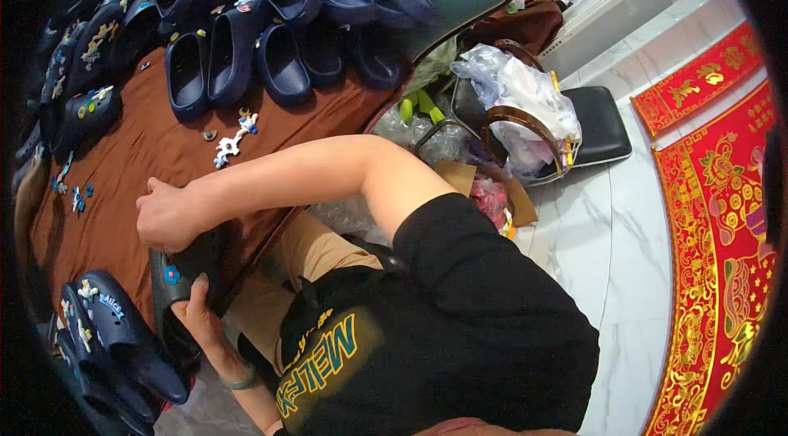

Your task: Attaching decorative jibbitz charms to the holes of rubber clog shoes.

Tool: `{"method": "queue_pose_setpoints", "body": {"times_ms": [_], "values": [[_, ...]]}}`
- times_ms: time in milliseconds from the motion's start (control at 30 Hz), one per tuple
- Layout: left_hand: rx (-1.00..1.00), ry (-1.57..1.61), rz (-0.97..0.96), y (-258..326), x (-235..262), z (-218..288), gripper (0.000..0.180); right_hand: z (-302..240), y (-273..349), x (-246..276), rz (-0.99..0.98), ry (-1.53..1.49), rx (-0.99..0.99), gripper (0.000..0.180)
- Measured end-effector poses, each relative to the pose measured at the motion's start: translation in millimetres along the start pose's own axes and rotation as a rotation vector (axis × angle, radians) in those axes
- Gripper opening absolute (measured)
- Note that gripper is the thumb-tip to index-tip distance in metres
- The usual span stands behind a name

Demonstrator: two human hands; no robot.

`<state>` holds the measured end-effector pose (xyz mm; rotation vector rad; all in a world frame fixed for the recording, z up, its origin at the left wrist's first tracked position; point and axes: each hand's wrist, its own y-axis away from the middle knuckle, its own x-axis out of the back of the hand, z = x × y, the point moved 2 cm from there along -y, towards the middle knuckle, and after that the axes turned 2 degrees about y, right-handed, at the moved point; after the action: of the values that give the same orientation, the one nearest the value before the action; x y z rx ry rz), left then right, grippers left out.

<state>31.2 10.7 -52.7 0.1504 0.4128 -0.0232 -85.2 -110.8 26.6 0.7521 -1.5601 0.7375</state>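
My right hand (pixel 164 218) reaches across my body and presses down on a dark navy clog (pixel 190 265) at the near edge of the brown-covered table (pixel 139 157). The clog carries a small blue flower charm (pixel 171 274). My left hand (pixel 201 314), with a green band on its wrist, grips the same clog from below. Much of the clog is hidden between the two hands. A few loose white and blue charms (pixel 234 140) lie on the cloth beyond my right hand.
Several navy clogs (pixel 246 50) lie in rows across the far side of the table. Decorated clogs (pixel 115 329) are stacked at lower left. A black chair (pixel 603 128) with plastic bags (pixel 525 95) stands on the white tiled floor beside a red and gold rug (pixel 714 231).
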Motion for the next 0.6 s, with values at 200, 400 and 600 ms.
{"method": "queue_pose_setpoints", "body": {"times_ms": [200, 400, 600], "values": [[-0.032, -0.007, 0.016, -1.6, 1.5, -7.6, 0.009, 9.7, -6.1, 14.0, -0.385, -0.276, -0.253, 0.051], [-0.045, -0.118, 0.052, 3.6, 13.0, -2.4, 0.01, -2.6, -1.3, 6.2, -0.202, -0.222, -0.249, 0.057], [0.086, -0.082, -0.058, 7.7, -23.9, 32.8, 0.028, 20.0, 12.2, 23.2, -0.151, -0.341, -0.039, 0.053]]}}
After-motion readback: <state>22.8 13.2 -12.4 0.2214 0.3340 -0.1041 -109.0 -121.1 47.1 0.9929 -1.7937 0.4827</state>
